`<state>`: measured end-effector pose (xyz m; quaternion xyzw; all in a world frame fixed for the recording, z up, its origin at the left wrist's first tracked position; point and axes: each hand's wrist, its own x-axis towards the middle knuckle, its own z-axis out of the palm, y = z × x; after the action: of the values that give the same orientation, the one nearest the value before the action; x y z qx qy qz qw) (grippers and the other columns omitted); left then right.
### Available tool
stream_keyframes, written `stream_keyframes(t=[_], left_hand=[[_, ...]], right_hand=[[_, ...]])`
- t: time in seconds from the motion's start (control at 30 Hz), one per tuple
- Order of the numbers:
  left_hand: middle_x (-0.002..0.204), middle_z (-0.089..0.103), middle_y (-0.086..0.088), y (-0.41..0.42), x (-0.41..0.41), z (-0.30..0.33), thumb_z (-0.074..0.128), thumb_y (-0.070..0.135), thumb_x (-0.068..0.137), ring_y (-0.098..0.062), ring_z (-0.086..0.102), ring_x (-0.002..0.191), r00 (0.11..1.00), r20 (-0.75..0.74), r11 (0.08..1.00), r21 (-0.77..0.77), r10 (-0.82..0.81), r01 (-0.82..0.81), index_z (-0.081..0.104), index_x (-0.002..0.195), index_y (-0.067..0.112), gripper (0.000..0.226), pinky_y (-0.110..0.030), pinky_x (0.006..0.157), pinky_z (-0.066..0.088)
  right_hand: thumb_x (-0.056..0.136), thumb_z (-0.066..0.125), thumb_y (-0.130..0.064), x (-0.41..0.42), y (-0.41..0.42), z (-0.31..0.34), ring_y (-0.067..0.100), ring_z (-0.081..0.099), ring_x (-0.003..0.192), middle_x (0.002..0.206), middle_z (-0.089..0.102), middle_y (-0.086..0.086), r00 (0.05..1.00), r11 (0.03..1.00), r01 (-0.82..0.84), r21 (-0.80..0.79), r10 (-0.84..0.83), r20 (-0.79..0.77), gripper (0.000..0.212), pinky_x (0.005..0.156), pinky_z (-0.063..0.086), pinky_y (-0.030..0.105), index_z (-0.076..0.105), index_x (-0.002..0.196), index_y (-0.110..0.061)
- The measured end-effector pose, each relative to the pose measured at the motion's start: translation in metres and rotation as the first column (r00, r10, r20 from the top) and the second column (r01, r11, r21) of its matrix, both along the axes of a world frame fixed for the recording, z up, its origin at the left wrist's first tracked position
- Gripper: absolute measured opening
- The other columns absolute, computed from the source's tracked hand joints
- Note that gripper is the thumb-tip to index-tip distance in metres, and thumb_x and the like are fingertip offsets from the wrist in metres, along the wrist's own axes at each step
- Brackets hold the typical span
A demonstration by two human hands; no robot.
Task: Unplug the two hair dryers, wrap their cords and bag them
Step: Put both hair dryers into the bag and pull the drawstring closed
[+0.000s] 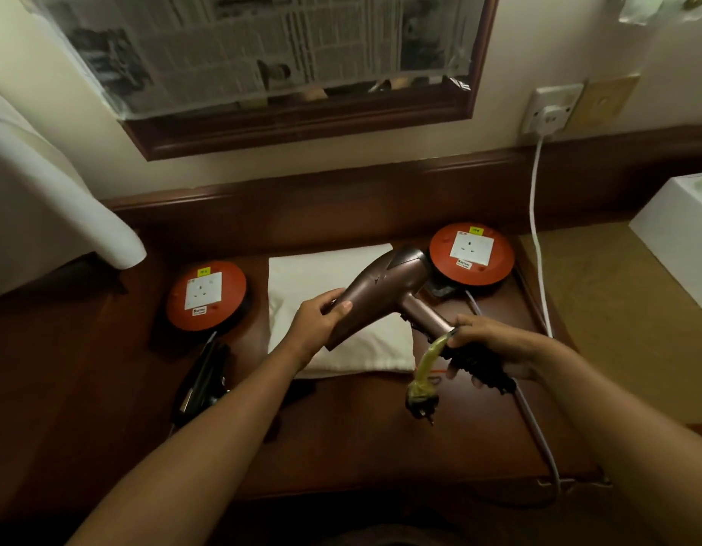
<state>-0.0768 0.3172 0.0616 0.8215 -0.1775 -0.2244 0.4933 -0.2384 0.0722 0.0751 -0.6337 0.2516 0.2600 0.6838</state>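
Grip dryer (384, 293) barrel with left hand (321, 323); clamp coiled cord (481, 370) against handle with right hand (485, 344). Tuck plug (420, 401), dangling at 6 o'clock, then bag (333, 309).

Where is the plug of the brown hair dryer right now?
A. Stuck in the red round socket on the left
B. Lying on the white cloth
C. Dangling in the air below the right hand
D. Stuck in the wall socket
C: the plug hangs free under the right hand, which holds the bundled cord at the brown dryer's handle; both red sockets show no plug in them.
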Motion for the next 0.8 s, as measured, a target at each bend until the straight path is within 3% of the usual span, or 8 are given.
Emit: stream_keyframes(t=[0.13, 0.3, 0.4, 0.5, 0.6, 0.7, 0.8], left_hand=[[0.114, 0.060, 0.004, 0.005, 0.008, 0.002, 0.055, 0.015, 0.095, -0.012, 0.057, 0.107, 0.999, 0.004, 0.999, -0.042, 0.032, -0.032, 0.057, 0.128, 0.008, 0.034, -0.011, 0.081, 0.043], [0.111, 0.060, 0.005, 0.014, 0.011, -0.003, 0.051, 0.016, 0.097, -0.007, 0.056, 0.099, 0.999, -0.014, 0.998, -0.049, 0.038, -0.038, 0.056, 0.130, 0.011, 0.034, -0.002, 0.074, 0.043], [0.115, 0.060, 0.003, 0.020, 0.015, -0.010, 0.052, 0.018, 0.097, -0.009, 0.055, 0.105, 1.000, -0.008, 1.000, -0.010, 0.025, -0.025, 0.056, 0.130, 0.012, 0.034, -0.007, 0.080, 0.042], [0.117, 0.061, -0.003, 0.028, 0.021, -0.029, 0.058, 0.019, 0.093, -0.018, 0.056, 0.109, 0.996, 0.031, 0.991, 0.104, 0.080, -0.082, 0.058, 0.128, 0.016, 0.035, -0.023, 0.089, 0.042], [0.124, 0.059, -0.007, 0.041, 0.019, -0.054, 0.058, 0.025, 0.092, -0.024, 0.053, 0.116, 0.991, 0.079, 0.951, 0.283, 0.109, -0.127, 0.056, 0.131, 0.019, 0.039, -0.034, 0.098, 0.043], [0.134, 0.052, -0.010, 0.061, 0.017, -0.082, 0.055, 0.029, 0.090, -0.029, 0.044, 0.125, 0.984, 0.148, 0.829, 0.559, -0.102, 0.002, 0.047, 0.138, 0.018, 0.050, -0.040, 0.105, 0.038], [0.141, 0.042, -0.008, 0.080, 0.018, -0.102, 0.052, 0.034, 0.088, -0.028, 0.034, 0.130, 0.900, 0.226, 0.627, 0.776, -0.373, 0.064, 0.039, 0.142, 0.021, 0.057, -0.039, 0.107, 0.031]], right_hand=[[0.070, 0.064, -0.016, 0.012, 0.003, 0.007, 0.031, 0.059, 0.069, 0.107, 0.054, 0.023, 0.999, 0.982, 0.012, 0.187, -0.019, 0.034, 0.049, 0.045, 0.047, 0.030, 0.052, 0.117, -0.012], [0.074, 0.063, -0.025, 0.023, 0.014, 0.008, 0.026, 0.056, 0.061, 0.100, 0.056, 0.024, 0.996, 0.968, 0.058, 0.243, -0.072, 0.048, 0.053, 0.040, 0.045, 0.027, 0.050, 0.123, -0.008], [0.087, 0.062, -0.022, 0.026, 0.026, 0.006, 0.023, 0.058, 0.059, 0.100, 0.057, 0.025, 0.994, 0.992, 0.050, 0.117, -0.060, 0.089, 0.035, 0.039, 0.045, 0.025, 0.054, 0.119, -0.010], [0.090, 0.059, -0.019, 0.026, 0.043, 0.004, 0.027, 0.058, 0.060, 0.097, 0.059, 0.030, 0.991, 0.994, 0.052, -0.094, -0.039, 0.131, 0.024, 0.042, 0.045, 0.027, 0.056, 0.114, -0.021], [0.090, 0.058, -0.014, 0.024, 0.062, 0.002, 0.015, 0.056, 0.046, 0.078, 0.059, 0.017, 0.974, 0.955, 0.106, -0.277, -0.043, 0.224, 0.025, 0.040, 0.043, 0.024, 0.054, 0.114, -0.019], [0.087, 0.062, -0.012, 0.023, 0.079, -0.008, 0.011, 0.058, 0.043, 0.079, 0.062, 0.013, 0.954, 0.904, 0.167, -0.393, -0.048, 0.295, 0.034, 0.040, 0.044, 0.023, 0.050, 0.115, -0.027], [0.083, 0.067, -0.016, 0.024, 0.092, -0.025, 0.019, 0.067, 0.069, 0.091, 0.063, 0.002, 0.922, 0.840, 0.211, -0.500, -0.002, 0.387, 0.045, 0.056, 0.056, 0.036, 0.049, 0.118, -0.038]])
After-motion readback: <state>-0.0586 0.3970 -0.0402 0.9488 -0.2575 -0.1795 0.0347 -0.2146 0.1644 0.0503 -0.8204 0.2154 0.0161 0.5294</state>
